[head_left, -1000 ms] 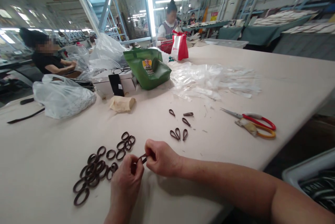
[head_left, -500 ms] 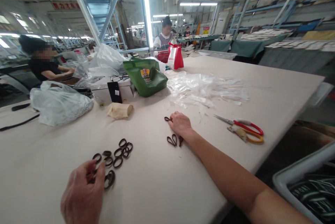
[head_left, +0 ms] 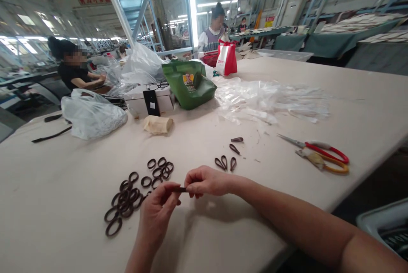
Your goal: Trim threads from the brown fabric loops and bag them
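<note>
Between my two hands a small dark brown loop [head_left: 181,189] is stretched, pinched at both ends. My left hand [head_left: 159,207] grips one end, thumb against fingers; my right hand [head_left: 204,181] grips the other. Just left of them lies a loose pile of round dark loops [head_left: 129,198], partly behind my left hand. Beyond my right hand, several flattened, teardrop-shaped loops [head_left: 224,162] rest on the pale table [head_left: 204,234].
Scissors [head_left: 315,149] with red and yellow handles lie at the right. Farther back are a tan roll [head_left: 158,124], a phone [head_left: 151,103], a green bag [head_left: 189,86], clear plastic sheets [head_left: 264,98] and a white plastic bag [head_left: 92,113]. Two co-workers sit beyond the table.
My right hand has let go of a flattened loop at the far side and come back. My left hand has moved right from the pile with a loop, and both hands now hold it.
</note>
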Tool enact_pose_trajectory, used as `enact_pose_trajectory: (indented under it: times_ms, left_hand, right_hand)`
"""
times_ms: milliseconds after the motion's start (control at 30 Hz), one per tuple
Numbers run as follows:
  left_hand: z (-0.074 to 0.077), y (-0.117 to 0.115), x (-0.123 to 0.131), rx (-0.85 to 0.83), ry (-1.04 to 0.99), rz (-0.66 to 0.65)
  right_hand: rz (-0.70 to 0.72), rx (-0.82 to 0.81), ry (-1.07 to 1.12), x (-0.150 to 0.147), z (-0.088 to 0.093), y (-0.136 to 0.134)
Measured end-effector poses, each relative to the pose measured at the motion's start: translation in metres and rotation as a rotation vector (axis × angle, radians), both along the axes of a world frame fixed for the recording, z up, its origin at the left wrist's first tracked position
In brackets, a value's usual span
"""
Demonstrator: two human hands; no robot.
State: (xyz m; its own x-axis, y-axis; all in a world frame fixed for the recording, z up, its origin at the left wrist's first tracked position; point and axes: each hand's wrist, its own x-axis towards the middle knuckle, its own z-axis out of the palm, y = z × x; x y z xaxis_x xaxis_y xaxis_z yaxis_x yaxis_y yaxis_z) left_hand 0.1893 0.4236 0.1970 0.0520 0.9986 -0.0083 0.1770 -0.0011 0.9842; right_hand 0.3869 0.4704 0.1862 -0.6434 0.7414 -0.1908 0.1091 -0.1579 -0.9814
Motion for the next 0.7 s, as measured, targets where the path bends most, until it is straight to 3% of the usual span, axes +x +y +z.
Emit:
enact_pose_trajectory:
  times_ms: [167,400,500,700]
  left_hand:
    - [0.01,-0.006,0.004,-0.104,-0.143,-0.048]
    - [0.0,0.0,0.005,-0.145,-0.218,0.0]
    - [-0.005,0.0,0.008,-0.119,-0.188,-0.011]
    - [-0.009,-0.004,0.02,-0.109,-0.03,-0.196]
  right_hand:
    - [0.002,-0.124,0.092,0.003,0.001,0.0]
    - [-0.146,-0.278,0.254,-0.008,0.006,-0.009]
    - [-0.21,-0.119,0.227,-0.013,0.006,-0.013]
    - [-0.328,0.359,-0.154,-0.015,-0.002,-0.017]
